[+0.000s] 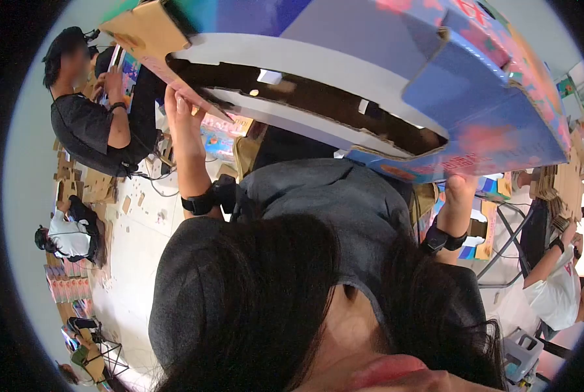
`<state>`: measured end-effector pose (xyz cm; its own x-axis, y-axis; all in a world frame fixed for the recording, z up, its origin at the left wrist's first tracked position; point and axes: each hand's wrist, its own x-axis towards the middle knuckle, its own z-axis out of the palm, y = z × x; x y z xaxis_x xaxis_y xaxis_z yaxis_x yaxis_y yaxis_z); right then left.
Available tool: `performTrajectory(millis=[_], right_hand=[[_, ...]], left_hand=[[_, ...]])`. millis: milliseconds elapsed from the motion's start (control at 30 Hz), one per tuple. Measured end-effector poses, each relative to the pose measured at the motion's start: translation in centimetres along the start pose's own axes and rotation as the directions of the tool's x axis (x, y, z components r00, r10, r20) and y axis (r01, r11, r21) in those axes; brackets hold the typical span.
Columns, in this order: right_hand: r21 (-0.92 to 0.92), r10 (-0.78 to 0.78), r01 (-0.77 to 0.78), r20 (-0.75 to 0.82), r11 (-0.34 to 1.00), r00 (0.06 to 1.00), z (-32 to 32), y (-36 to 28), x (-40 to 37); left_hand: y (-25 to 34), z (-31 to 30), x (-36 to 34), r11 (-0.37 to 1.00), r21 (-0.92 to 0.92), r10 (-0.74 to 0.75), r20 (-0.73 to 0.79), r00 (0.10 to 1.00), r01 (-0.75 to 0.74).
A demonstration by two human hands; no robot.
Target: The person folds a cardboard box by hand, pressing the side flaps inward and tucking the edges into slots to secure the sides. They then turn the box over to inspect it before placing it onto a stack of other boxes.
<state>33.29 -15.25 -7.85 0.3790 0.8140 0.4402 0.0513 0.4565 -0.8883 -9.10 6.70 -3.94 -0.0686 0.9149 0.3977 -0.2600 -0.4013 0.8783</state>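
A large printed cardboard box (344, 52), blue, purple and pink, is held up in front of me and fills the top of the view. A long opening with brown inner edges runs across its near side, and small gaps of light show through. My left hand (184, 114) grips the box's left edge near a bare tan flap, thumb on the near side. My right hand (460, 193) holds the lower right edge, with its thumb against the blue printed panel. The other fingers of both hands are mostly hidden behind the cardboard.
At left, a person in a dark shirt (86, 127) handles a colourful box. A person in white (73, 235) is lower left, near cardboard scraps on the floor. At right, a person in white (556, 297) is beside stacked cardboard (560, 186). A grey stool (522, 353) stands lower right.
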Motion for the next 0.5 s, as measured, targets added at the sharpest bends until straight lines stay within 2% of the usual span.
performTrajectory(millis=[100, 200, 233, 333, 367, 467, 500], right_hand=[[0.059, -0.039, 0.045, -0.093, 0.997, 0.995, -1.1, 0.6, 0.0], [0.156, -0.057, 0.102, -0.273, 0.982, 0.960, -1.1, 0.8, 0.2], [0.171, -0.041, 0.103, -0.331, 0.980, 0.943, -1.3, 0.8, 0.2], [0.154, 0.047, 0.029, -0.470, 0.988, 0.881, -1.7, -0.8, 1.0], [0.099, 0.053, -0.004, -0.491, 0.995, 0.870, -0.9, -1.9, 1.3], [0.187, 0.210, -0.125, -0.554, 0.974, 0.806, -1.3, -2.2, 2.2], [0.053, 0.163, -0.159, -0.539, 0.986, 0.826, -2.5, -1.6, 1.9]], left_hand=[[-0.1, 1.4, -0.7, 0.989, -0.151, -0.014, -0.016, 1.000, 0.012], [0.2, 2.6, -1.1, 0.983, -0.183, 0.023, 0.054, 0.998, -0.012], [-0.4, 1.9, -0.8, 0.982, -0.187, -0.021, 0.094, 0.995, 0.039], [-0.7, 1.1, -0.9, 0.995, -0.092, -0.001, 0.305, 0.952, 0.030], [-0.3, 1.3, -1.1, 0.997, -0.059, -0.032, 0.357, 0.934, 0.057], [0.2, 1.9, -1.9, 0.987, -0.108, -0.087, 0.295, 0.952, 0.123], [-0.2, 1.5, -1.6, 0.913, -0.350, -0.039, 0.435, 0.900, 0.209]])
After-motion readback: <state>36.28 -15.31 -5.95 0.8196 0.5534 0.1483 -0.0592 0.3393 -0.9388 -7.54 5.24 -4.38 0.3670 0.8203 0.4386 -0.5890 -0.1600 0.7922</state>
